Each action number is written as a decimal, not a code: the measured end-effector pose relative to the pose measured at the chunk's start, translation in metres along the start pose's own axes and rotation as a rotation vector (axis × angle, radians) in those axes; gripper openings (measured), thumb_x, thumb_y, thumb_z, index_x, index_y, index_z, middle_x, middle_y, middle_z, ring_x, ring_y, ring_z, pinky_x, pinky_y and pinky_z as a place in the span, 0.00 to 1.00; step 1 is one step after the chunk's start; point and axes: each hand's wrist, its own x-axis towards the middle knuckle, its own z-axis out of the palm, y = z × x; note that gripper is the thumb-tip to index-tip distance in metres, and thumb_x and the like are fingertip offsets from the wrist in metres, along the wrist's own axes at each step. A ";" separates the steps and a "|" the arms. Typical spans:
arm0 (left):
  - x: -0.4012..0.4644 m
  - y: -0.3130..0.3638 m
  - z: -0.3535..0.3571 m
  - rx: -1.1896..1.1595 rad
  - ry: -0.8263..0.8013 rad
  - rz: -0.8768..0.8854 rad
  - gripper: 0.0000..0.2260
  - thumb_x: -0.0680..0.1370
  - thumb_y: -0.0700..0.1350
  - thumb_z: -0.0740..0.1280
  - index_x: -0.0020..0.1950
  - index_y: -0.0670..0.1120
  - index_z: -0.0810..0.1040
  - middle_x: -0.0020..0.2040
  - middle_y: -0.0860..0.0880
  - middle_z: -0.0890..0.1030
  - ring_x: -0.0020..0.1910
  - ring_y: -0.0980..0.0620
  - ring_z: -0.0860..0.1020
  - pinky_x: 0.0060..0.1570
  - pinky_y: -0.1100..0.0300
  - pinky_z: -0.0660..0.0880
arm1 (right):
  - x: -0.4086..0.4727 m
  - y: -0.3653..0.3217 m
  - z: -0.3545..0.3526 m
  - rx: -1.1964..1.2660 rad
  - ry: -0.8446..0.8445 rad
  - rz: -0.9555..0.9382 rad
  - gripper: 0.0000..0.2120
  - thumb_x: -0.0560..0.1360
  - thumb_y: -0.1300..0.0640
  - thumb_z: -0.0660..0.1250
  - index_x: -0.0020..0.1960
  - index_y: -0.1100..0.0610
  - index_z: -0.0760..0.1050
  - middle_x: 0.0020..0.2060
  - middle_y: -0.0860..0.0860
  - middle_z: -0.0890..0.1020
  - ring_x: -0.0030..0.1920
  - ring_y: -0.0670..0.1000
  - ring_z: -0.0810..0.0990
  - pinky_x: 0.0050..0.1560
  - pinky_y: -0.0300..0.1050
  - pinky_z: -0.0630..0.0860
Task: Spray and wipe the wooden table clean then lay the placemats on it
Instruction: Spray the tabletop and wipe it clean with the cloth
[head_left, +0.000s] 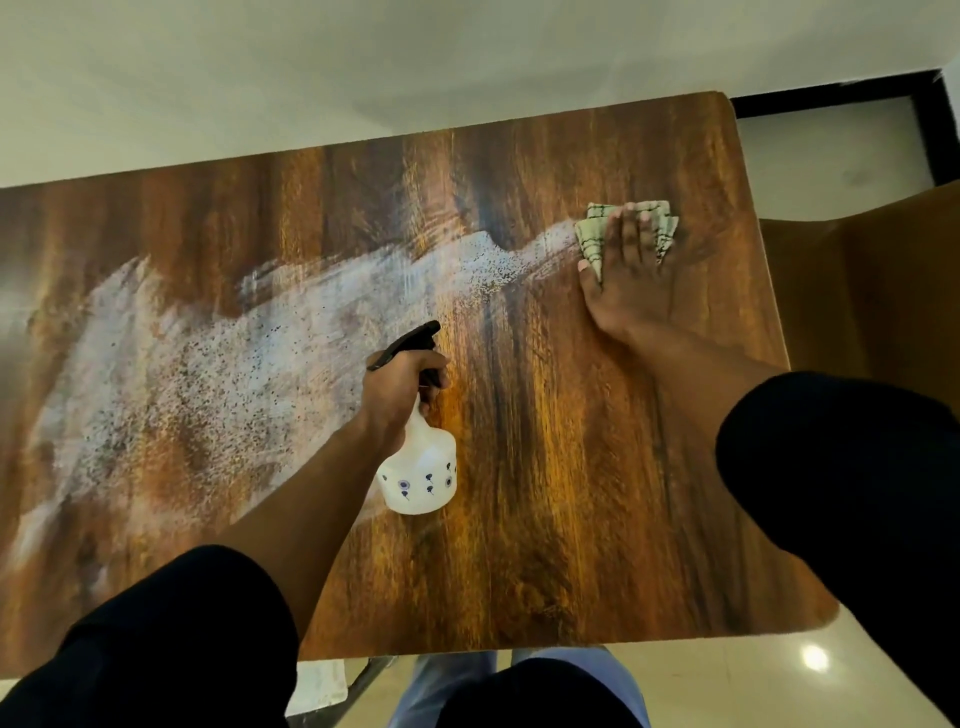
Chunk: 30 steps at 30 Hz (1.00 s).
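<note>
The wooden table (571, 467) fills most of the view, with a wide white band of spray droplets (197, 374) running from its left side toward the far right. My left hand (400, 387) grips the neck of a white spray bottle (418, 473) with a black trigger head, held tilted just above the table's middle. My right hand (631, 283) presses flat, fingers straight, on a folded pale green checked cloth (592, 239) at the far right end of the wet band. No placemats are in view.
A brown wooden chair (872, 291) stands close against the table's right edge. A pale wall runs along the far edge. Glossy floor tiles (727, 675) show beyond the near edge, and something white (322, 686) lies on the floor under the table.
</note>
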 end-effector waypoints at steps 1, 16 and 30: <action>0.000 0.000 0.000 0.002 -0.002 0.003 0.07 0.77 0.40 0.71 0.39 0.41 0.81 0.36 0.42 0.81 0.28 0.53 0.73 0.24 0.60 0.67 | -0.001 -0.010 0.002 0.020 0.001 0.013 0.37 0.85 0.36 0.42 0.84 0.54 0.33 0.83 0.53 0.35 0.83 0.56 0.33 0.80 0.67 0.38; -0.003 0.014 -0.017 -0.106 0.160 -0.003 0.15 0.77 0.40 0.70 0.62 0.36 0.82 0.36 0.42 0.80 0.29 0.47 0.78 0.23 0.60 0.67 | -0.024 -0.079 0.030 -0.216 -0.168 -0.639 0.34 0.85 0.34 0.40 0.83 0.49 0.32 0.83 0.52 0.35 0.81 0.53 0.31 0.77 0.61 0.28; -0.010 0.009 -0.036 -0.153 0.132 0.004 0.17 0.79 0.36 0.68 0.55 0.59 0.81 0.32 0.44 0.79 0.31 0.41 0.83 0.24 0.60 0.70 | 0.018 -0.085 0.013 -0.054 -0.037 -0.153 0.37 0.85 0.36 0.44 0.84 0.55 0.33 0.83 0.56 0.36 0.83 0.58 0.35 0.80 0.69 0.38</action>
